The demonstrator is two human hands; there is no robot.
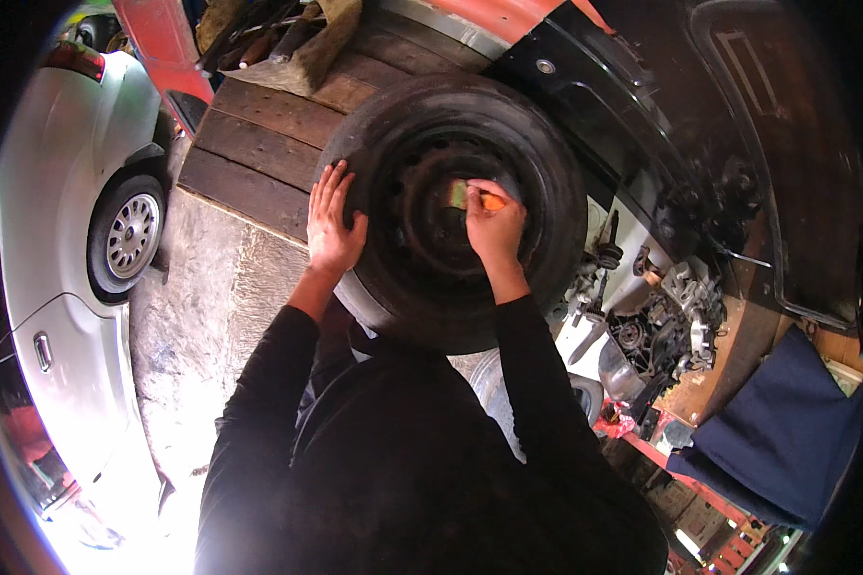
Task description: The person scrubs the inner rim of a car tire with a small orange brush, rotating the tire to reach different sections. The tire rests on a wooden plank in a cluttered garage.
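Note:
A black car wheel, a tire on a dark steel rim, lies on its side in front of me, partly over a wooden plank bench. Spread across the left part of the tire's sidewall is my left hand, open, its fingers pointing away from me. Over the middle of the rim, my right hand grips a small orange and yellow-green tool. Its greenish end is at the hub area, and the fingers cover part of it. Whether it is a brush or a scraper I cannot tell.
A silver car stands at the left. Behind the wheel are wooden planks and a cloth-like sheet with tools. To the right are black car panels, metal engine parts and a dark blue cloth.

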